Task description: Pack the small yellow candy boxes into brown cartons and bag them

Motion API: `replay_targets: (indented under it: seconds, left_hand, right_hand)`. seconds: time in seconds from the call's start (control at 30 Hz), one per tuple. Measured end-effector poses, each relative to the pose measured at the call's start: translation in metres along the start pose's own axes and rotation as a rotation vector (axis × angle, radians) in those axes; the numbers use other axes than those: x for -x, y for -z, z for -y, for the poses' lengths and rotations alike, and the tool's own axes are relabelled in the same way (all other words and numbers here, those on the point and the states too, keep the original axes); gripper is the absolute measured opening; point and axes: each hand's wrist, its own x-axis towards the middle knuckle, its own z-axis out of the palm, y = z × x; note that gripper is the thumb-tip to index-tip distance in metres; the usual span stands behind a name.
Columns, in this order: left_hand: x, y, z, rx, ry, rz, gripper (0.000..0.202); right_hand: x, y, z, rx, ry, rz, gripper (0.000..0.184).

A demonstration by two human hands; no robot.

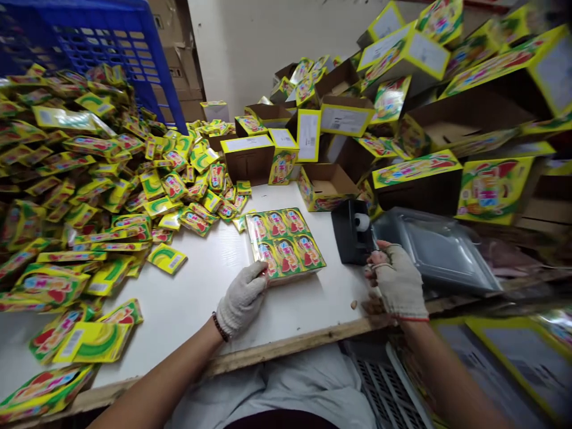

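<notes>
My left hand (243, 298), in a white knitted glove, grips the near left corner of a flat block of small yellow-green boxes (286, 244). Printed fruit and lettering cover the block's upper face, which lies in two rows. To its right stands a black tape dispenser (346, 232) with a pale roll core. My right hand (395, 280), in a glove with bare fingertips, is at the dispenser's near right side. Its fingers are curled together; whatever they pinch is too blurred to make out.
Loose small boxes (170, 196) are heaped on the left, below a blue plastic crate (111, 42). Open display cartons (330, 185) pile up at the back and right. A grey plastic tray (438, 244) lies right of the dispenser. The white table (201, 310) has a wooden front edge.
</notes>
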Motion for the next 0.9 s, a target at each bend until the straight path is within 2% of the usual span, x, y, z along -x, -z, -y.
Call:
replay_targets:
  seconds: [0.03,0.1,0.27,0.37,0.5,0.73,0.9]
  left_hand:
    - [0.002,-0.001,0.003,0.009,-0.008,-0.001,0.022]
    - [0.005,-0.002,0.006,0.028,-0.012,0.008,0.025]
    - [0.003,0.000,0.003,0.008,0.008,0.037,0.032]
    - [0.000,0.002,0.000,-0.007,0.006,0.015,0.032]
    - [-0.002,0.001,-0.001,0.012,0.004,-0.028,0.026]
    - [0.001,-0.001,-0.001,0.031,0.055,-0.035,0.026]
    - [0.003,-0.002,0.001,0.041,0.034,-0.041,0.024]
  right_hand:
    - [-0.002,0.009,0.002,-0.037,-0.158,0.000,0.041]
    - [-0.008,0.019,0.008,-0.100,-0.331,0.046,0.041]
    - [-0.027,0.019,0.021,-0.224,-0.518,0.171,0.015]
    - [-0.032,0.014,0.025,-0.250,-0.553,0.140,0.007]
    - [-0.032,0.011,0.023,-0.319,-0.584,0.104,0.006]
    - [-0.038,0.017,0.020,-0.323,-0.599,0.138,0.007]
    - [-0.023,0.019,0.027,-0.370,-0.519,0.005,0.016]
